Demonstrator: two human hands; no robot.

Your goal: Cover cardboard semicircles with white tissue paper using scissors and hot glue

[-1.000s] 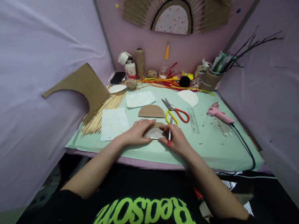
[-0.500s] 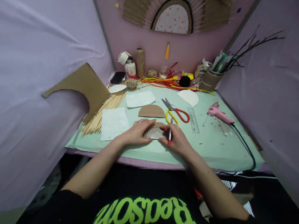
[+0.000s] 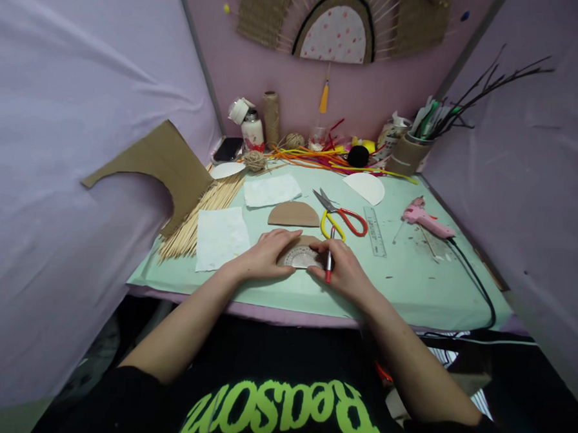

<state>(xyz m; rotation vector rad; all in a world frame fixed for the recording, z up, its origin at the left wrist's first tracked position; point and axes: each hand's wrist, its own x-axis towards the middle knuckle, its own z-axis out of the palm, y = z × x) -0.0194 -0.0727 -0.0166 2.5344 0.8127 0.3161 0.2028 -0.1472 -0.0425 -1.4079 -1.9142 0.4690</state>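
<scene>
A clear half-round protractor [image 3: 301, 257] lies on a brown cardboard half circle [image 3: 303, 240] near the table's front edge. My left hand [image 3: 267, 255] grips its left end, thumb at the straight edge and fingers over the curve. On the other end rest the thumb and fingers of my right hand [image 3: 343, 266], which also holds a silver-and-red pen [image 3: 330, 260] pointing away from me. Just beyond lies a second cardboard half circle [image 3: 293, 214]. To its right are scissors [image 3: 351, 222] with red and yellow handles, and a clear ruler [image 3: 375, 232].
White sheets [image 3: 222, 239] and many thin sticks [image 3: 191, 234] lie left, under a large cardboard offcut [image 3: 185, 172]. A pink glue gun [image 3: 427, 220] with a black cord lies right. Twine [image 3: 254, 161], coloured strands [image 3: 311, 158] and a can with twigs [image 3: 411, 155] line the back.
Both hands, the pen and the protractor stay in place. Only the camera view has shifted very slightly.
</scene>
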